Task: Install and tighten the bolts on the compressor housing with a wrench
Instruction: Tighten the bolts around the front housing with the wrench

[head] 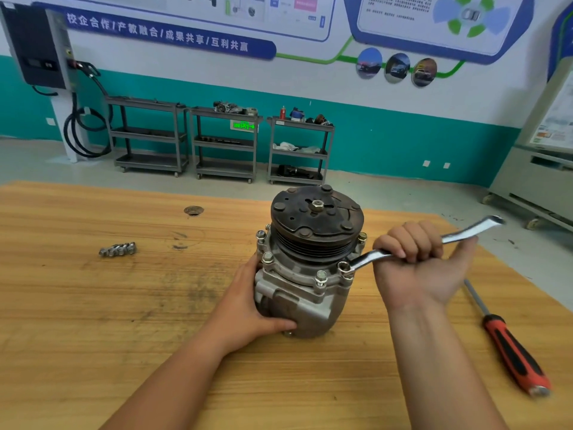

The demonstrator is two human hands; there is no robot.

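A grey metal compressor [305, 293] stands upright on the wooden table [93, 321], its dark pulley [316, 221] facing up. Several bolts [321, 277] stick up around the housing flange. My left hand [251, 308] grips the lower left side of the housing. My right hand [421, 268] is closed around the shaft of a silver ring wrench [455, 235]. The wrench's ring end [345, 268] sits over a bolt at the front right of the flange. A small pile of loose bolts [117, 249] lies on the table to the left.
A red and black screwdriver [511, 349] lies on the table at the right, close to my right forearm. A round hole [193, 210] is in the tabletop behind the loose bolts. Grey shelf carts [226, 144] stand along the far wall.
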